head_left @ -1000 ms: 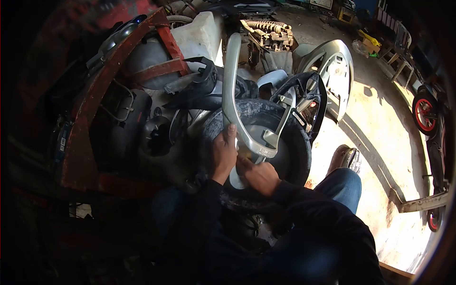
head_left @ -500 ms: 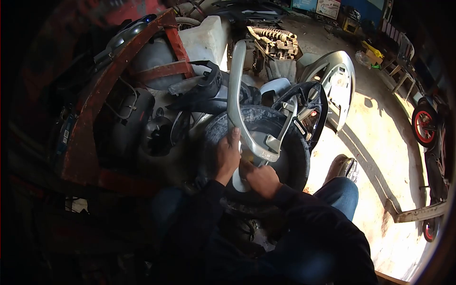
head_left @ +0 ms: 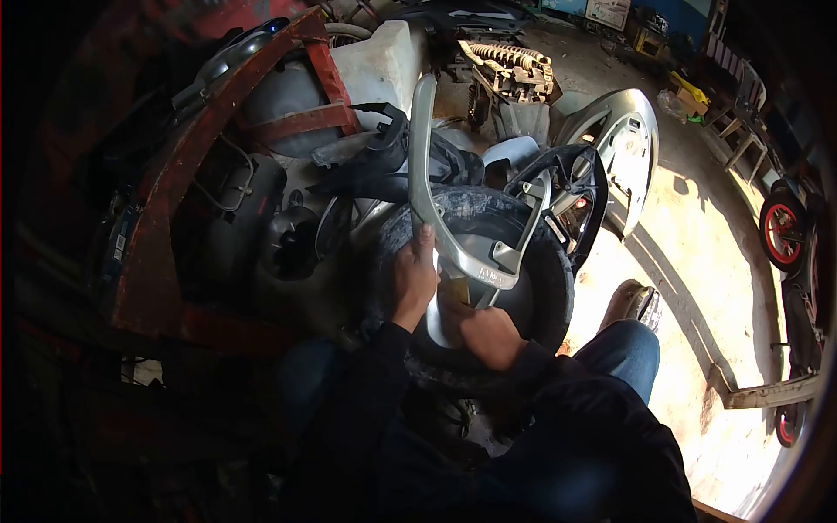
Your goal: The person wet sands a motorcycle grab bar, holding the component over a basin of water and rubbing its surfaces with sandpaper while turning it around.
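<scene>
A curved silver metal rail (head_left: 422, 157) with a bracket end stands over a round black tub (head_left: 558, 301). My left hand (head_left: 415, 275) is wrapped round the rail's lower part, thumb pointing up. Beside it, my right hand (head_left: 491, 336) is closed, its fingers against the inner side of the rail. A small yellowish-brown piece (head_left: 459, 290) shows at its fingertips; what it is remains unclear. The rail's lower end reaches down between my two hands, inside the tub's outline.
A rusty red metal frame (head_left: 157, 209) stands at the left. Black plastic parts (head_left: 384, 166) lie behind the tub. A silver fairing (head_left: 641, 148) and a black-rimmed part (head_left: 593, 187) are at the right. Farther right stands a motorcycle wheel with a red rim (head_left: 782, 231).
My right hand has shifted slightly right and down, showing more of the yellowish-brown piece. The rail has tilted slightly. My left hand keeps its hold.
</scene>
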`<control>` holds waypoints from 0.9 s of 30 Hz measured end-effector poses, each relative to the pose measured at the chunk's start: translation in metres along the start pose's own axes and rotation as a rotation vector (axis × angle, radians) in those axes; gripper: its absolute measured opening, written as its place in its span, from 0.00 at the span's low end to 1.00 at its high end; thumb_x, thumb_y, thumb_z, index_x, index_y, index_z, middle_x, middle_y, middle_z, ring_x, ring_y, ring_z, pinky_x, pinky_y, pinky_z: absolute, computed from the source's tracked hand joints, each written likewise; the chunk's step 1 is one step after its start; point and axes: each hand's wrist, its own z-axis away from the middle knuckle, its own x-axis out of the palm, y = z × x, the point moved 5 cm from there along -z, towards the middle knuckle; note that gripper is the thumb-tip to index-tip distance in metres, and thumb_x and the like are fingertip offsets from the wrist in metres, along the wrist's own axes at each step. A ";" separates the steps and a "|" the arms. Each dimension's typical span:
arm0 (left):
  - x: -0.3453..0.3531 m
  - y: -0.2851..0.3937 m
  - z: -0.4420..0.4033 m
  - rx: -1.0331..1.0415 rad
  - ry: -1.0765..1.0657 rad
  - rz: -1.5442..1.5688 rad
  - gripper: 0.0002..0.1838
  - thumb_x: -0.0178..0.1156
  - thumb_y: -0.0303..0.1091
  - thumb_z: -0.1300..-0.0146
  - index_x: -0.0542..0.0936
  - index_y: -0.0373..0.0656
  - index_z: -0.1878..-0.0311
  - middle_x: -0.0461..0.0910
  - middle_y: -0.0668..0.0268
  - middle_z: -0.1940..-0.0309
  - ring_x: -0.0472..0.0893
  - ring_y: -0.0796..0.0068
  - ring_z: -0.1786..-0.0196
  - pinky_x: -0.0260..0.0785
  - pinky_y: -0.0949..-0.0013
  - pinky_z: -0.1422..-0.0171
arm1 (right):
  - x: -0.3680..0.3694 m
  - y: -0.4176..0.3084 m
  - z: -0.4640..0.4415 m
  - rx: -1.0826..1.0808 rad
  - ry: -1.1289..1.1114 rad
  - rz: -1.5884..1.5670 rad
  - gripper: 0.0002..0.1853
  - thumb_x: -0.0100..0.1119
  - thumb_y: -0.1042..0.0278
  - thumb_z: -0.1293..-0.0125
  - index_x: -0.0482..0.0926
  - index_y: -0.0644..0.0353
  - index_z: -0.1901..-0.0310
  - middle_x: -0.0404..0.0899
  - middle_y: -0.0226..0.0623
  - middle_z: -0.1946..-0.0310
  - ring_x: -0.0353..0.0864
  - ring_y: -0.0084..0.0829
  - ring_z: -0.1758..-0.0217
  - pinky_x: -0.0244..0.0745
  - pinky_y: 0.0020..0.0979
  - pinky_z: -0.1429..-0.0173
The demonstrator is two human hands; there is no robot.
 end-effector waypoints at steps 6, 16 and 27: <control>0.000 0.015 0.006 0.106 -0.018 0.016 0.34 0.50 0.66 0.31 0.78 0.37 0.69 0.71 0.69 0.83 0.72 0.79 0.82 0.63 0.72 0.78 | -0.009 -0.006 0.002 0.060 0.157 -0.669 0.18 0.56 0.70 0.37 0.78 0.68 0.47 0.82 0.50 0.73 0.84 0.43 0.72 0.80 0.40 0.63; 0.005 0.011 0.007 0.148 0.013 0.033 0.37 0.47 0.67 0.30 0.78 0.35 0.67 0.71 0.68 0.83 0.73 0.78 0.80 0.63 0.71 0.77 | 0.037 0.004 -0.010 0.520 -0.023 -1.783 0.27 0.45 0.72 0.29 0.60 0.74 0.30 0.76 0.40 0.79 0.77 0.29 0.84 0.81 0.31 0.74; -0.002 0.006 -0.003 0.036 0.058 0.001 0.41 0.43 0.69 0.30 0.80 0.32 0.66 0.72 0.65 0.84 0.75 0.73 0.81 0.65 0.67 0.76 | 0.020 0.002 0.015 0.469 -0.023 -1.574 0.23 0.43 0.74 0.27 0.65 0.70 0.32 0.76 0.36 0.80 0.75 0.26 0.87 0.80 0.29 0.77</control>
